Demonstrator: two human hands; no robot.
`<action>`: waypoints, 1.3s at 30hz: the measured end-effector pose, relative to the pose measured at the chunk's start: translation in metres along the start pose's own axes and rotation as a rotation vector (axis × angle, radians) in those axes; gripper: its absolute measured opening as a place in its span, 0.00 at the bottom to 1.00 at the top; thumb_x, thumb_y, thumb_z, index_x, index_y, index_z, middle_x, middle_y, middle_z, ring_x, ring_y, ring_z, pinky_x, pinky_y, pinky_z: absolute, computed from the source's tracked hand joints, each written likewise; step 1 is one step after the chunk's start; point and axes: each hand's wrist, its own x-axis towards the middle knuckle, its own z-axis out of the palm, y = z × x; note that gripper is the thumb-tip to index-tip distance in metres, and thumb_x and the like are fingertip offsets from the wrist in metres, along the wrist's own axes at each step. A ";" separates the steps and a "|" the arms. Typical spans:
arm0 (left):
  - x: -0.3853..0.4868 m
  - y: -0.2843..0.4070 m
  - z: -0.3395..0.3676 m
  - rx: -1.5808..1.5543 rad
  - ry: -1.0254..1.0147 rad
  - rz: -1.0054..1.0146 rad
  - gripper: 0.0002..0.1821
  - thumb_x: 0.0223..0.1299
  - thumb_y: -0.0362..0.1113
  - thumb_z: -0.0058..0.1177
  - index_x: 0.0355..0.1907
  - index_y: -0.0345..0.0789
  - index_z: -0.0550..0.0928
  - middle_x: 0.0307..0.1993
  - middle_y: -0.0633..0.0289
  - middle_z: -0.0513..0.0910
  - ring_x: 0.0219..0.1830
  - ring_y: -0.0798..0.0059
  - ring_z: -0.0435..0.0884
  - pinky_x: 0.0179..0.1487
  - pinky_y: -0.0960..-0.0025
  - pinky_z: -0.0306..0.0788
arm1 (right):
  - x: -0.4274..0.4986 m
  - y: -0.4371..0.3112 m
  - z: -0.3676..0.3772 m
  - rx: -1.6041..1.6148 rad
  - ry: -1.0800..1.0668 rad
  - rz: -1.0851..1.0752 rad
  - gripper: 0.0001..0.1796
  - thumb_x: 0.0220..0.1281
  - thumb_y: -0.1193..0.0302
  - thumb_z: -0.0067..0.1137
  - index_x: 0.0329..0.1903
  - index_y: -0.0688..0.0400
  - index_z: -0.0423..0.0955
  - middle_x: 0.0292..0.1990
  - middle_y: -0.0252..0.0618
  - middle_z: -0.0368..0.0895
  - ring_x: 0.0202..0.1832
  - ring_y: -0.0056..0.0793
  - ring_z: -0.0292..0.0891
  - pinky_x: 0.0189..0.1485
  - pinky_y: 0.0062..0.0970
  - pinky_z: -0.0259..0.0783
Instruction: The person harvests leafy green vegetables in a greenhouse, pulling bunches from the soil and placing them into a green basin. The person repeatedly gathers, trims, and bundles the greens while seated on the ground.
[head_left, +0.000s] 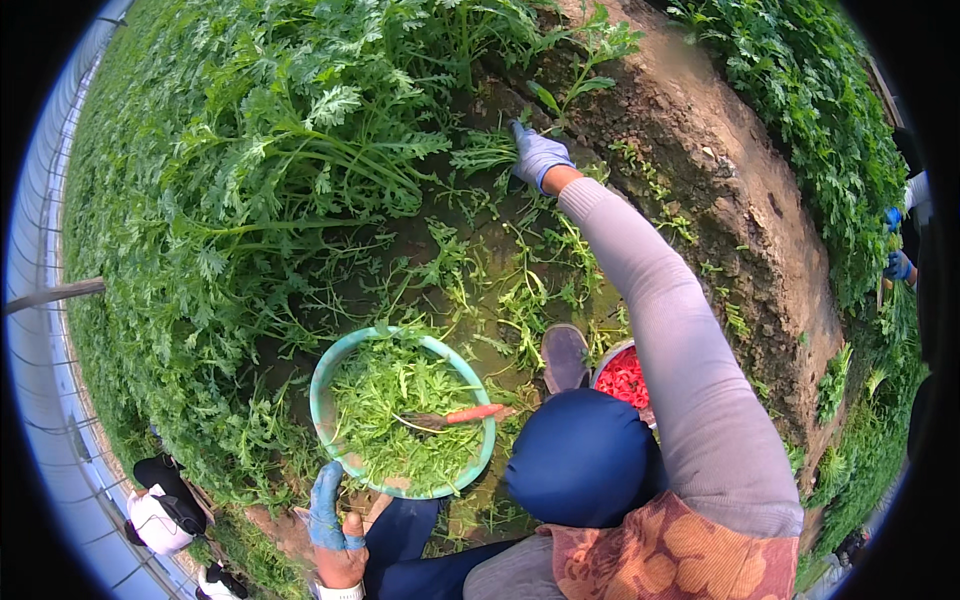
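Note:
My right hand (540, 156), in a pale blue-violet glove, reaches to the ground at the bed's edge. It is against a small bunch of cut leafy greens (486, 152); its palm side is hidden, so its grip on the stems is unclear. My left hand (339, 529), in a worn blue glove with bare fingertips, is beside the near rim of a teal plastic basin (321, 409). Its thumb and fingers are apart with nothing between them. Loose green leaves (397, 375) fill the basin. On them lies a soil-covered cutting tool (469, 414) with an orange-red handle.
A round container of red bands or rings (624, 379) stands beside my shoe (565, 356), partly behind my knee. Dense leafy plants (247, 150) rise at left; a bare soil ridge (750, 195) runs along the right. Another person's gloved hands (896, 264) are at far right; people crouch lower left.

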 end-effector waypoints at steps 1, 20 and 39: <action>0.000 0.001 0.001 -0.010 0.003 0.013 0.34 0.69 0.56 0.43 0.64 0.27 0.68 0.61 0.46 0.71 0.64 0.53 0.69 0.67 0.58 0.60 | 0.001 -0.002 0.003 -0.034 0.103 -0.006 0.28 0.59 0.70 0.50 0.64 0.57 0.65 0.54 0.57 0.76 0.53 0.50 0.76 0.52 0.42 0.73; -0.046 0.004 -0.025 0.234 0.051 0.301 0.30 0.64 0.48 0.53 0.63 0.32 0.71 0.56 0.45 0.75 0.56 0.47 0.74 0.59 0.56 0.66 | -0.264 -0.257 -0.020 0.269 -0.761 -1.082 0.38 0.62 0.56 0.58 0.69 0.58 0.55 0.61 0.58 0.68 0.60 0.53 0.69 0.62 0.45 0.65; -0.065 -0.004 -0.046 0.248 -0.107 0.208 0.38 0.59 0.63 0.50 0.59 0.32 0.75 0.55 0.49 0.76 0.53 0.51 0.76 0.56 0.52 0.68 | -0.068 -0.252 0.160 0.200 -0.192 -0.294 0.25 0.56 0.69 0.56 0.56 0.69 0.68 0.41 0.58 0.82 0.45 0.51 0.79 0.46 0.39 0.73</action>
